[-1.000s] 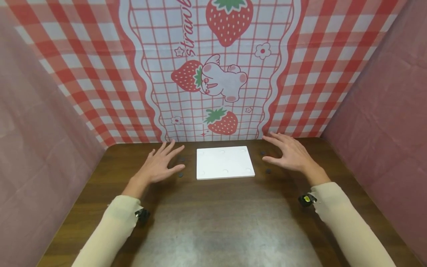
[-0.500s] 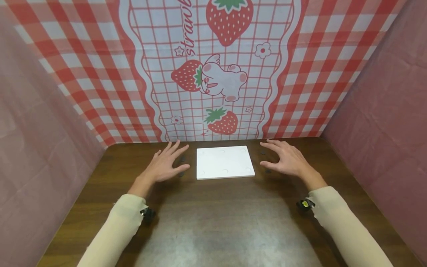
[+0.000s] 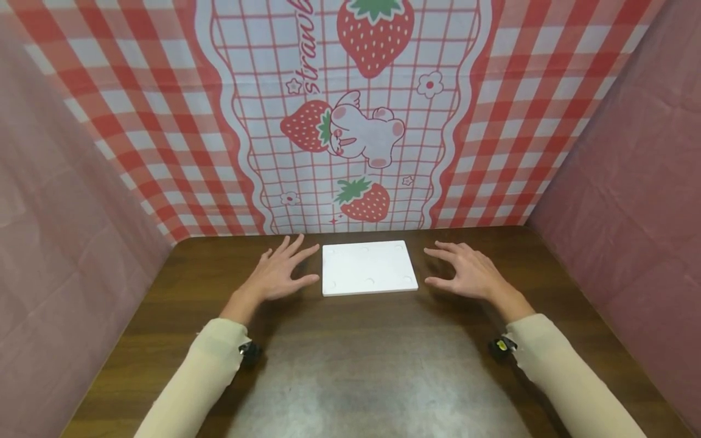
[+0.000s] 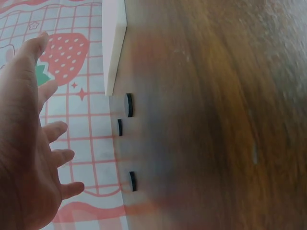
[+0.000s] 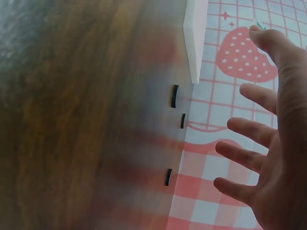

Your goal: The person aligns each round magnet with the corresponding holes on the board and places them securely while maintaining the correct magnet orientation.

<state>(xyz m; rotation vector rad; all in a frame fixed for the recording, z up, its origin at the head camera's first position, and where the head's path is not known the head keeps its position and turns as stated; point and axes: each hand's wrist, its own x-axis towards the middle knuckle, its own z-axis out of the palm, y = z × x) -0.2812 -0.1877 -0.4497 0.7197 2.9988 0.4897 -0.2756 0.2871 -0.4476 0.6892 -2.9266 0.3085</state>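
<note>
Currently, at far left: pink drape [image 3: 71, 243], flanking the wood-grain desk [image 3: 372, 359]. Next, left cream sleeve [image 3: 186, 380], black device [image 3: 250, 351] at its cuff. Left hand [image 3: 276, 271]: fingers spread, thumb well apart from index, held above the desk; in the head view, its tips appear just beside the board's left edge. Left wrist view: 3 dark discs [image 4: 128, 105] on the desk, near the board's end, unevenly spaced; the hand hides them in the head view.

Centre: white board [image 3: 369, 266], flat near the desk's far edge, between the hands, 6 round marks in 2 rows of 3. Behind it, red-and-white strawberry cloth [image 3: 361, 115].

Right of the board: 3 matching discs [image 5: 175, 96] on the desk, per right wrist view. Right hand [image 3: 465, 269]: fingers spread, thumb separate, above the desk, near the board's right edge. Then right cream sleeve [image 3: 569, 377], second pink drape [image 3: 619, 231].
</note>
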